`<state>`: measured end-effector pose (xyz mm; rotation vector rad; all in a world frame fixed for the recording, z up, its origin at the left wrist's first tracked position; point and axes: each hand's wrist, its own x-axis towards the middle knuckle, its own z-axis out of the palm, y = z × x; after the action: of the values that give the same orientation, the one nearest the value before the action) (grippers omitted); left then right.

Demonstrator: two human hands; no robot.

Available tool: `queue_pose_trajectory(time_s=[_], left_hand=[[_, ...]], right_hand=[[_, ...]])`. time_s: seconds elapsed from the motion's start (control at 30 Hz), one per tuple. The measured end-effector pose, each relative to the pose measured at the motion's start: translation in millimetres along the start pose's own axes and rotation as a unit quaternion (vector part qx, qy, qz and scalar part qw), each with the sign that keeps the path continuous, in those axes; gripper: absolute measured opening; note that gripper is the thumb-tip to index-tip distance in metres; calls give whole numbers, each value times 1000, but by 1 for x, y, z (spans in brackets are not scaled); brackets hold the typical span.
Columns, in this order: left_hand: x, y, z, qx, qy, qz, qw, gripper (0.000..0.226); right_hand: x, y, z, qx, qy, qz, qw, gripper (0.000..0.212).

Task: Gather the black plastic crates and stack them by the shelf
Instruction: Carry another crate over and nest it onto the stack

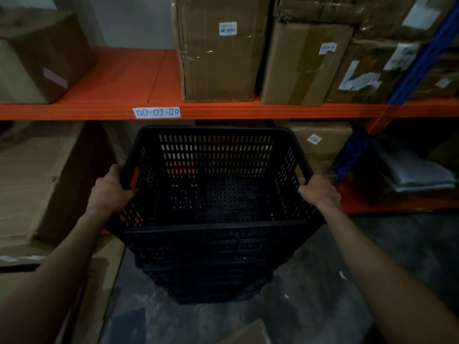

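Note:
A black perforated plastic crate (213,175) is at the centre of the view, right in front of the orange shelf (99,110). It sits on top of a stack of several nested black crates (211,271) that stands on the floor. My left hand (111,188) grips the crate's left rim. My right hand (320,191) grips its right rim. The crate is empty inside.
Cardboard boxes (218,50) fill the shelf's upper level on the right, with one more box (37,55) at the far left. Large flattened cartons (37,180) lean on the left. A blue upright (422,58) stands at the right. Grey floor (323,294) surrounds the stack.

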<state>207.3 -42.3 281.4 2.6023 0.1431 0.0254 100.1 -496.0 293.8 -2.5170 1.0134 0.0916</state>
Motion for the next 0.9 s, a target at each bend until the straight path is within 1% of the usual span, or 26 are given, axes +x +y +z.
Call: queue_pose_trajectory(time_s=[0.1, 0.17, 0.23, 0.27, 0.33, 0.37, 0.4, 0.47, 0.53, 0.63, 0.7, 0.8, 0.83, 0.9], left_hand=[[1, -2, -1, -3, -1, 2, 1000, 67], [2, -3, -1, -3, -17, 10, 1000, 67], [4, -2, -3, -10, -39, 16, 999, 64], [5, -3, -5, -15, -52, 20, 998, 63], [8, -1, -11, -12, -82, 30, 996, 63], [9, 0, -14, -6, -90, 33, 995, 64], [10, 2, -17, -6, -91, 35, 995, 65], [11, 3, -19, -12, -81, 37, 996, 64], [11, 5, -20, -17, -64, 38, 997, 65], [13, -1, -21, -23, -57, 33, 998, 70], [13, -6, -21, -19, -50, 26, 998, 71], [13, -11, -15, -1, -41, 15, 999, 73], [13, -12, -13, 0, -43, 12, 999, 74], [12, -15, -10, 4, -36, 10, 999, 73]], right_hand=[[-3, 1, 5, -25, 31, -2, 999, 52], [-6, 1, 8, -35, 48, -13, 998, 52], [-6, 1, 8, -29, 50, -20, 998, 51], [-4, 2, 7, -15, 36, -20, 999, 52], [0, 2, -1, 48, -26, -15, 998, 52], [2, 2, -6, 80, -60, -15, 995, 49], [5, 1, -11, 99, -77, -22, 992, 43], [8, 1, -15, 113, -58, -27, 991, 33], [7, -1, -13, 124, -43, -23, 991, 31], [4, -4, -1, 98, -55, -10, 994, 34], [6, -4, 7, 88, -62, -8, 994, 42], [9, -1, 10, 111, -92, -18, 989, 54], [10, 0, 10, 113, -91, -19, 989, 55], [9, 1, 14, 83, -59, -17, 995, 58]])
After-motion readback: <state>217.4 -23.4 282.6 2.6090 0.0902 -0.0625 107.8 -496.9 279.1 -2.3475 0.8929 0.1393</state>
